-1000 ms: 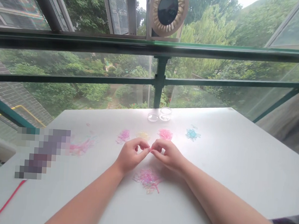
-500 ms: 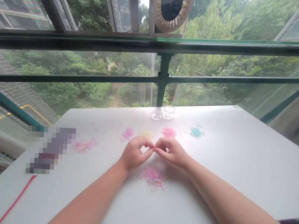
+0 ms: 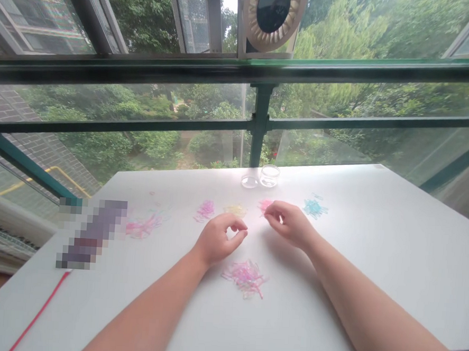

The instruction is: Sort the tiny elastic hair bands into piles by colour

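Two bare hands at the centre of the frame, and they're well apart from each other! The right hand (image 3: 289, 224) is over at the pink pile (image 3: 263, 205), fingers curled and the tips bunched at its near edge, covering part of it. Is there a strip in that grip? Can't tell from here; the fingers hide it.

The left hand (image 3: 216, 240) sits just left of centre, thumb and forefinger bent into a ring with their tips close together. Anything between them? Too small to say. Right behind its knuckles lies the yellow pile (image 3: 235, 210), and below it, lower centre of the frame, the mixed pile (image 3: 246, 278), mostly pink and purple translucent strips, spread loose on the white tabletop (image 3: 373, 247).

Across the middle, a row of colours: the purple pile (image 3: 206, 210) left of the yellow, then the pink, and the blue pile (image 3: 314, 207) out to the right, beyond the right hand. Behind them, near the far edge, a clear round container (image 3: 270, 176) stands beside a flat clear disc (image 3: 250, 182).

Over on the left of the frame, a scattered pinkish pile (image 3: 142, 226) lies near a pixelated object (image 3: 91, 235), with a red cord (image 3: 39, 312) trailing down to the lower left.
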{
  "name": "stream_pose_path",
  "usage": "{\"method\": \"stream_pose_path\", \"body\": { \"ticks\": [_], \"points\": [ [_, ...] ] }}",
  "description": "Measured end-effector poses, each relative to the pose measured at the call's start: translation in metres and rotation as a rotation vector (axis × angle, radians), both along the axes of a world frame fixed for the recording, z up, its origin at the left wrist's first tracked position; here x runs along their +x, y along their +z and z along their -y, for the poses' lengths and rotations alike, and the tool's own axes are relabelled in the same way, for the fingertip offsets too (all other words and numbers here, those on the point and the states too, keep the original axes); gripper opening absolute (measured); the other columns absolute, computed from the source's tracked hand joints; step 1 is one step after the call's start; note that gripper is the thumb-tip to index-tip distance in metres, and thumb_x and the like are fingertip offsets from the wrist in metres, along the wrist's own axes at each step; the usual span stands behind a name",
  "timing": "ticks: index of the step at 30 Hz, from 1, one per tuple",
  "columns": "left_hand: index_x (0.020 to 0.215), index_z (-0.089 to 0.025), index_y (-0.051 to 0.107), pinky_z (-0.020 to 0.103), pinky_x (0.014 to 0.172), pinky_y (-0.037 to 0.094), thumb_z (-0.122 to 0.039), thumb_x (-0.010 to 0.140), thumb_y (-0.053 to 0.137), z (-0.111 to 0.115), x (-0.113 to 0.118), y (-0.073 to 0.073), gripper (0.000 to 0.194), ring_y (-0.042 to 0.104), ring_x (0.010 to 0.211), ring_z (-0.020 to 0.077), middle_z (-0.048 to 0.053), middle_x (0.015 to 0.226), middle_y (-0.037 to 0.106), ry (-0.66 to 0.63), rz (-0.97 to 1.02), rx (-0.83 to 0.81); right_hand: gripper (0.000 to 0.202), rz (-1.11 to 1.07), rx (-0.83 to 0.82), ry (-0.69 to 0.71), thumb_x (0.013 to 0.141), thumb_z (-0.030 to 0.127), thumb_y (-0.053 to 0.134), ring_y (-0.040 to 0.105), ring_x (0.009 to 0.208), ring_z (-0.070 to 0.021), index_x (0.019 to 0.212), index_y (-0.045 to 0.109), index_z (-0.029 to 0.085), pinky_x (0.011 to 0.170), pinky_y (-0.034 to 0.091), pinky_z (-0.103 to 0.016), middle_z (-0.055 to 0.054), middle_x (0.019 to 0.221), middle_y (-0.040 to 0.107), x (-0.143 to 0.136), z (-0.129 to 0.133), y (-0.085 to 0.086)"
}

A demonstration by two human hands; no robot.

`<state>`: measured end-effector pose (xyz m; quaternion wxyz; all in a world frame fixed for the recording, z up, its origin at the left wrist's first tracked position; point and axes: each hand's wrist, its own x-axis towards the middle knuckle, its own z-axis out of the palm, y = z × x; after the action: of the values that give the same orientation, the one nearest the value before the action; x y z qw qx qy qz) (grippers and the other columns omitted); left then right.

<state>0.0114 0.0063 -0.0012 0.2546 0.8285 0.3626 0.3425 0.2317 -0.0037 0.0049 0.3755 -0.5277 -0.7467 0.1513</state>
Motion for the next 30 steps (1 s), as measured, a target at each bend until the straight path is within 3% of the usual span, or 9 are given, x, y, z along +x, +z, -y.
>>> {"method": "stream_pose_path", "body": {
  "ticks": [4, 8, 18, 22, 26, 30],
  "points": [
    [0.077, -0.02, 0.063, 0.026, 0.068, 0.043, -0.022, 0.078, 0.055, -0.003, -0.003, -0.001, 0.008, 0.057, 0.075, 0.0133, 0.0, 0.077, 0.064, -0.008, -0.08, -0.04, 0.01, 0.054, -0.026, -0.258, 0.072, 0.021, 0.052, 0.049, 0.059, -0.0129, 0.068, 0.061, 0.019, 0.059, 0.039, -0.026, -0.002, 0.069, 0.062, 0.023, -0.016, -0.006],
    [0.077, -0.02, 0.063, 0.026, 0.069, 0.044, -0.022, 0.077, 0.054, -0.003, -0.004, 0.001, 0.009, 0.057, 0.074, 0.014, 0.001, 0.078, 0.064, -0.021, -0.109, -0.059, 0.014, 0.079, -0.051, -0.334, 0.071, 0.025, 0.051, 0.051, 0.059, -0.0138, 0.067, 0.063, 0.019, 0.06, 0.04, -0.027, -0.002, 0.068, 0.064, 0.031, -0.022, -0.012],
    [0.077, -0.02, 0.063, 0.026, 0.067, 0.046, -0.022, 0.077, 0.052, -0.003, -0.003, 0.001, 0.011, 0.057, 0.071, 0.0143, 0.001, 0.076, 0.064, -0.058, -0.161, -0.044, 0.014, 0.086, -0.044, -0.354, 0.07, 0.026, 0.054, 0.051, 0.054, -0.0136, 0.069, 0.066, 0.019, 0.055, 0.04, -0.027, -0.002, 0.063, 0.064, 0.032, -0.026, -0.017],
    [0.076, -0.02, 0.063, 0.025, 0.067, 0.046, -0.021, 0.077, 0.053, -0.002, -0.003, 0.003, 0.01, 0.057, 0.071, 0.0136, 0.0, 0.077, 0.064, -0.048, -0.158, -0.051, 0.015, 0.033, -0.039, -0.355, 0.071, 0.023, 0.053, 0.054, 0.057, -0.014, 0.079, 0.066, 0.019, 0.058, 0.042, -0.027, -0.003, 0.073, 0.069, 0.039, -0.025, -0.012],
    [0.076, -0.02, 0.063, 0.025, 0.067, 0.046, -0.022, 0.078, 0.053, -0.001, -0.003, 0.004, 0.01, 0.058, 0.072, 0.0136, 0.0, 0.078, 0.065, -0.046, -0.148, -0.063, 0.021, 0.013, -0.037, -0.274, 0.075, 0.017, 0.048, 0.056, 0.061, -0.0139, 0.087, 0.065, 0.02, 0.061, 0.043, -0.027, -0.003, 0.084, 0.072, 0.049, -0.023, -0.005],
    [0.076, -0.02, 0.063, 0.026, 0.068, 0.046, -0.022, 0.078, 0.053, -0.001, -0.004, 0.004, 0.01, 0.057, 0.071, 0.0135, 0.0, 0.079, 0.065, -0.05, -0.152, -0.067, 0.026, 0.146, -0.016, -0.149, 0.077, 0.011, 0.044, 0.058, 0.075, -0.0172, 0.082, 0.068, 0.019, 0.071, 0.045, -0.03, -0.005, 0.087, 0.069, 0.05, -0.024, -0.007]
  ]
}}
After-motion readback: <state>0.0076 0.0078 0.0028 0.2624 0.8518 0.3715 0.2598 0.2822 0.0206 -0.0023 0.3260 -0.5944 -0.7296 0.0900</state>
